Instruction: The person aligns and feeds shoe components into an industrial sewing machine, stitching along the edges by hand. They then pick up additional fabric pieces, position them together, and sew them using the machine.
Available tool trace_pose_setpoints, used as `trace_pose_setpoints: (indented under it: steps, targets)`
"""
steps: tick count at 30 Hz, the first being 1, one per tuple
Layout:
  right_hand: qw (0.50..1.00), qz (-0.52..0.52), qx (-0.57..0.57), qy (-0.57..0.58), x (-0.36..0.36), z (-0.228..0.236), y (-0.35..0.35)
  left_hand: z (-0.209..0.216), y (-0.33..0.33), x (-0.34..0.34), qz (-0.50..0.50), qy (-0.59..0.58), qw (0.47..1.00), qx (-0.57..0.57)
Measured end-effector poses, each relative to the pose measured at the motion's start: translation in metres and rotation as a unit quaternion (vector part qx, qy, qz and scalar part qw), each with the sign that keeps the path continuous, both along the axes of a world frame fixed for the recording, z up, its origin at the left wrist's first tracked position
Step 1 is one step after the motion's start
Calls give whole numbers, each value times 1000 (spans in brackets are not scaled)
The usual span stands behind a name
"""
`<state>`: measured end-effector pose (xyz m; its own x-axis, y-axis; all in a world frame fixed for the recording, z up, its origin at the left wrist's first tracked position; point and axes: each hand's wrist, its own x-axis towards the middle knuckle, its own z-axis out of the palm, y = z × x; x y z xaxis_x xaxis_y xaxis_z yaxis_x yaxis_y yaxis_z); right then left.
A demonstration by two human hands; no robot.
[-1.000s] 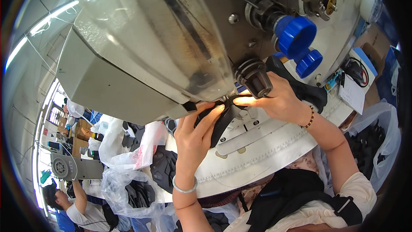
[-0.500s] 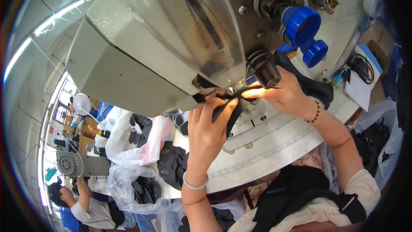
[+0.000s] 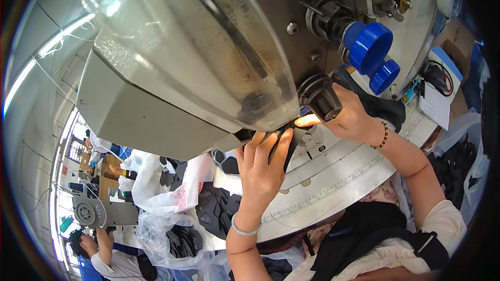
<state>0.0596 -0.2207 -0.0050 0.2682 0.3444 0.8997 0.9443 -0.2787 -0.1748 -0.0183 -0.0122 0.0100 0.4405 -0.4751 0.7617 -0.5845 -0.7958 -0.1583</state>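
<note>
Beneath the sewing machine [image 3: 146,109], we see the left hand [image 3: 260,177] pressing outstretched fingers on a black piece [image 3: 294,147], the right hand [image 3: 350,117] pointing beside it; whether either grips, we cannot tell. Uneven pressure could skew the piece; a straying fingertip could be hurt. Beyond lie dark panels [image 3: 219,208].

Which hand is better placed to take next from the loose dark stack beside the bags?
Probably the left hand: it is nearer the dark stack, though touching black fabric. The right hand is farther off, across that fabric.
</note>
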Motion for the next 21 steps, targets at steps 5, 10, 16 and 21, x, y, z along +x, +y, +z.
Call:
trace_pose_setpoints:
  steps: [5,10,16,21]
  targets:
    - [1000,11,-8,14,2,4,1,2,-1,-2,22,1,1000,10]
    - [999,37,-24,19,3,9,-1,3,-4,-6,34,31,999,0]
    - [999,20,-29,35,2,5,-4,3,-14,-9,60,79,992,-77]
    - [998,7,-42,37,2,11,-5,2,-14,-6,58,74,993,-77]
